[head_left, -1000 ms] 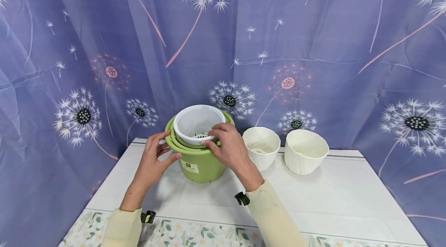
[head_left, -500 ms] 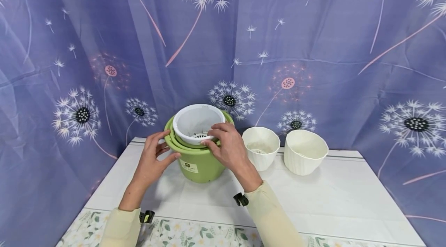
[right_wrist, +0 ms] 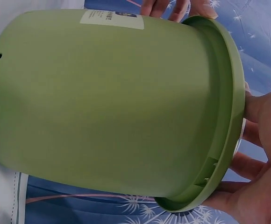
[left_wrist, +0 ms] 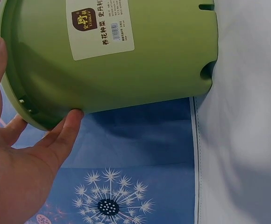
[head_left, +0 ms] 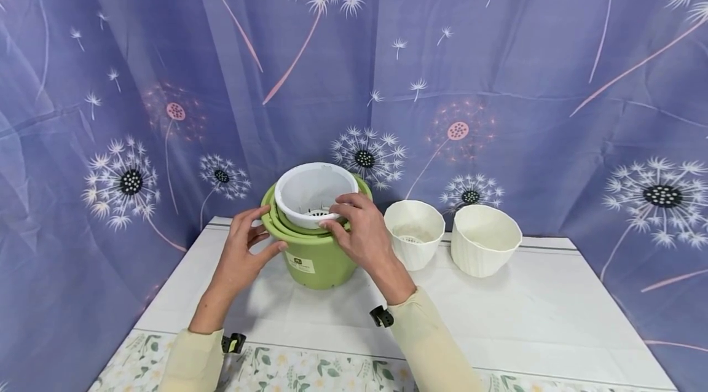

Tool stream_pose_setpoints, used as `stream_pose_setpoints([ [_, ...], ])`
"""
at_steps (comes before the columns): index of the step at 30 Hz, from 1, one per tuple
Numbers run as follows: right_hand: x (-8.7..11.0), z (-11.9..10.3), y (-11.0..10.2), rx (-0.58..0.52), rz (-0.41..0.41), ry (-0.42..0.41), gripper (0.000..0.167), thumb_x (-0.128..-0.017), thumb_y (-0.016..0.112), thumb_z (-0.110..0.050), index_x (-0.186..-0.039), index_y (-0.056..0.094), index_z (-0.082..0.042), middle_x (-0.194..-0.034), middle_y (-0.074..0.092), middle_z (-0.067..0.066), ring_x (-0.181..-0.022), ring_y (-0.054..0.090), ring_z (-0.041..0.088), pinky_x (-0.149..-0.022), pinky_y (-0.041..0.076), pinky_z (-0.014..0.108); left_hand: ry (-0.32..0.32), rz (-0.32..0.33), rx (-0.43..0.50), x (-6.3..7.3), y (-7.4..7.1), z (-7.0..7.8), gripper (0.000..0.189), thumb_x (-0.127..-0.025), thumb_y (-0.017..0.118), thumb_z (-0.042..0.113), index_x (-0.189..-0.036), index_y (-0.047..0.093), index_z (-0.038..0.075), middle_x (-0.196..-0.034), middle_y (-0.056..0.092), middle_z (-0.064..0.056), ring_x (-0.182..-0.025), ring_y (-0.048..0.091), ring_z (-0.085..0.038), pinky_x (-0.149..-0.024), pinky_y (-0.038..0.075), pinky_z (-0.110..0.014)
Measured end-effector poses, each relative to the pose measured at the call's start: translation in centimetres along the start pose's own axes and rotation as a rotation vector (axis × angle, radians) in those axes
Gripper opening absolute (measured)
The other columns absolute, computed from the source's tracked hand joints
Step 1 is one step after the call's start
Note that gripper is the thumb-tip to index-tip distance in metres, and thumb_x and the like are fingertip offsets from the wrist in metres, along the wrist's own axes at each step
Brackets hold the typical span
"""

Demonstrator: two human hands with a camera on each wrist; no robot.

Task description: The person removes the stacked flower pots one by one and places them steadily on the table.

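Observation:
A green flower pot (head_left: 321,266) with a paper label (left_wrist: 100,28) stands upright on the table. Another green rim (head_left: 283,220) shows inside its mouth. Within that sits a smaller white flower pot (head_left: 312,186), slotted at the bottom, its rim above the green ones. My left hand (head_left: 238,263) holds the green pot at its left side, fingers on and under the rim. With thumb and fingers my right hand (head_left: 365,235) pinches the white pot's rim at its front right. In the right wrist view the green pot (right_wrist: 112,102) hides most of the white one.
To the right stand two cream-white pots with ridged sides, a nearer-left pot (head_left: 415,254) and a right-hand pot (head_left: 483,257). The white tabletop (head_left: 531,318) ends at a dandelion-print curtain (head_left: 498,103) behind. Floral cloth (head_left: 310,373) covers the front edge.

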State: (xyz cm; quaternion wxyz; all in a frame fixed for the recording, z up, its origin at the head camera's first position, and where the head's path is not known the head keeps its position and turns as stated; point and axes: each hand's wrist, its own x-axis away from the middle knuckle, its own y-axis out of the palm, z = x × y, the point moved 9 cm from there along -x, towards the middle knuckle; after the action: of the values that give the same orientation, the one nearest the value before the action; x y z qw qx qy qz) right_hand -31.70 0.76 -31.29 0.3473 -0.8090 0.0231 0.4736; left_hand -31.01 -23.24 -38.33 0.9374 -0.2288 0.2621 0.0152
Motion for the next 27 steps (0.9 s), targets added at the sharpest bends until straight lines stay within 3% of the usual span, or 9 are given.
stream_pose_setpoints([
  [27, -0.21, -0.37, -0.69, -0.054, 0.044, 0.008, 0.026, -0.086, 0.091, -0.022, -0.1, 0.082, -0.002, -0.113, 0.072, 0.017, -0.105, 0.07, 0.032, -0.098, 0.064, 0.045, -0.008, -0.007, 0.001, -0.11, 0.11, -0.27, 0.079, -0.093, 0.084, 0.014, -0.161, 0.044, 0.014, -0.155, 0.035, -0.017, -0.135, 0.059, -0.037, -0.114, 0.054, -0.039],
])
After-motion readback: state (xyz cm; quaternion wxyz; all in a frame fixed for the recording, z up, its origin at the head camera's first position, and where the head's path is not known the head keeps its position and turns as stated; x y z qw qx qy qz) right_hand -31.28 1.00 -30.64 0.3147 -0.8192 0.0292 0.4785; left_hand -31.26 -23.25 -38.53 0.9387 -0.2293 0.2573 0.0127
